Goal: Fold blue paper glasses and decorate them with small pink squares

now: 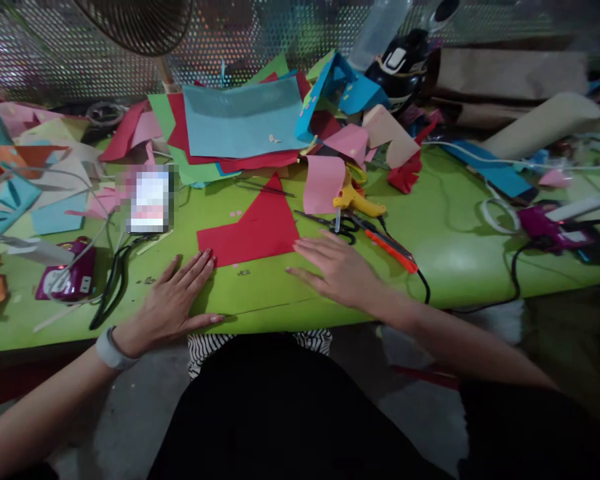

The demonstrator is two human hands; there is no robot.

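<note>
A folded sheet of red paper [253,233] lies on the green table [450,247], its pointed corner reaching away from me. My left hand [177,297] rests flat at the paper's left end, fingertips touching its edge and thumb spread out. At the right end is my right hand [340,270], its fingers stretched out and the fingertips at the paper's edge. Just beyond the right hand lie black-handled scissors [347,230], an orange box cutter [393,252] and a yellow glue gun [357,200]. A pink paper piece [325,183] sits beside the glue gun.
Stacked coloured sheets [245,120] and paper scraps fill the back. To the left are a phone [150,200] with a blurred screen, a black strap [113,287] and a purple power block [67,273]. Another purple block [555,227] with cables stands right.
</note>
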